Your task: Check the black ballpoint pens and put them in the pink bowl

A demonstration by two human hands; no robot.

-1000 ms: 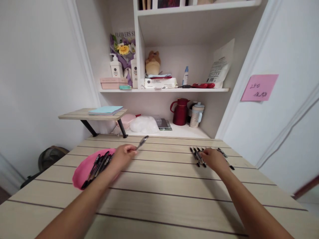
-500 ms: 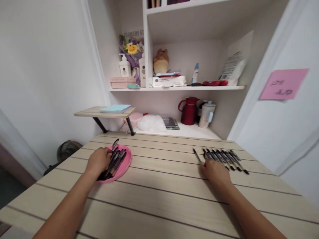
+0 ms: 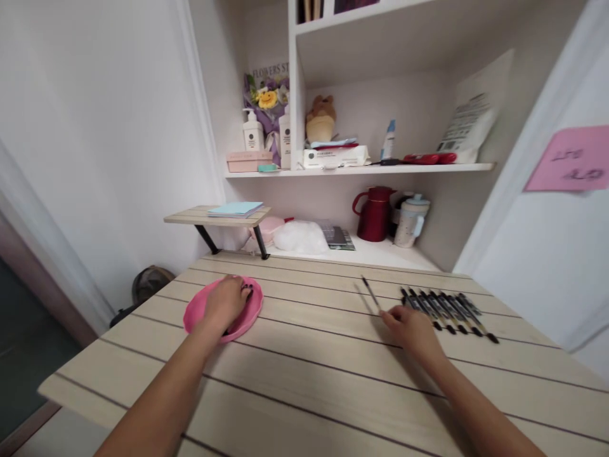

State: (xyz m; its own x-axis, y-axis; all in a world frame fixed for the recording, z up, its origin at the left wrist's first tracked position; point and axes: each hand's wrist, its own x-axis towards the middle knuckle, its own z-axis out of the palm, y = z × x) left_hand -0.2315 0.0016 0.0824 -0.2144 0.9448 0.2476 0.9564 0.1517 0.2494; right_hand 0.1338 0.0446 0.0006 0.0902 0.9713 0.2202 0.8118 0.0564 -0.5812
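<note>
On the left of the table lies a pink plate [image 3: 194, 311] with a scalloped rim. My left hand [image 3: 226, 301] reaches over it, fingers curled down on black pens [image 3: 248, 291]. Only a few pen ends show; my hand covers the others. On the right, my right hand [image 3: 408, 326] pinches one slim black-tipped pen [image 3: 370, 292] by its near end. That pen tilts up off the table and casts a shadow. Just beyond and right of this hand, several pens [image 3: 445, 310] lie side by side in a slanted row.
A small raised stand [image 3: 190, 216] with blue paper [image 3: 236, 209] is at the back left. Behind the table are a red jug [image 3: 375, 216], a pale tumbler [image 3: 412, 221] and a white plastic bag [image 3: 301, 237]. Bottles and boxes fill the shelf [image 3: 380, 170] above.
My left hand has moved right, over the pens in the plate; the pen that stuck up from its fingers no longer shows. My right hand has moved its pen away from the row.
</note>
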